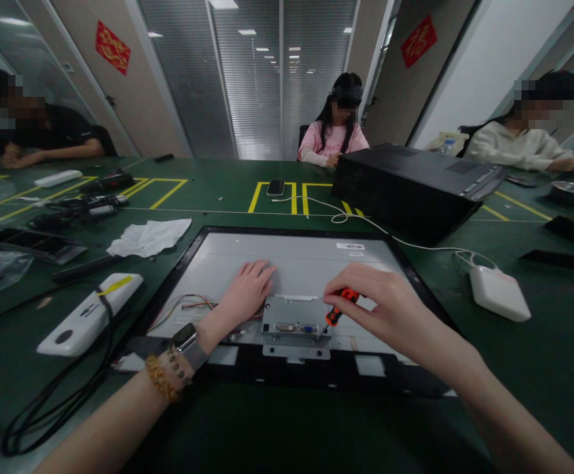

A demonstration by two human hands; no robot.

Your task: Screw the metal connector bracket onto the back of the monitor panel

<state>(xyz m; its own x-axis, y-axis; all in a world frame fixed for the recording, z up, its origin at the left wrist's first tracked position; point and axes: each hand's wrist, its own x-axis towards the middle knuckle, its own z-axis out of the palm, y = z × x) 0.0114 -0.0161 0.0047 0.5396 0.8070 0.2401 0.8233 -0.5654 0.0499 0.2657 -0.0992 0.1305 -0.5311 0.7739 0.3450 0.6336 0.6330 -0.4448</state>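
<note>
A monitor panel [311, 263] lies face down on the green table, its grey metal back showing. A small metal port bracket [294, 326] with connectors sits at its near edge. My right hand [390, 306] is closed round a small orange-handled screwdriver [340, 304], whose tip touches the bracket's right side. My left hand [247, 289] rests flat on the panel just left of the bracket, fingers stretched out, holding nothing. Thin coloured wires [188, 304] run out from under it.
A white device [89, 315] with a black cable lies at left, a crumpled white cloth [149, 237] behind it. A black computer case [410, 184] stands at back right, a white box [499, 293] with a cable at right. Three people sit round the table.
</note>
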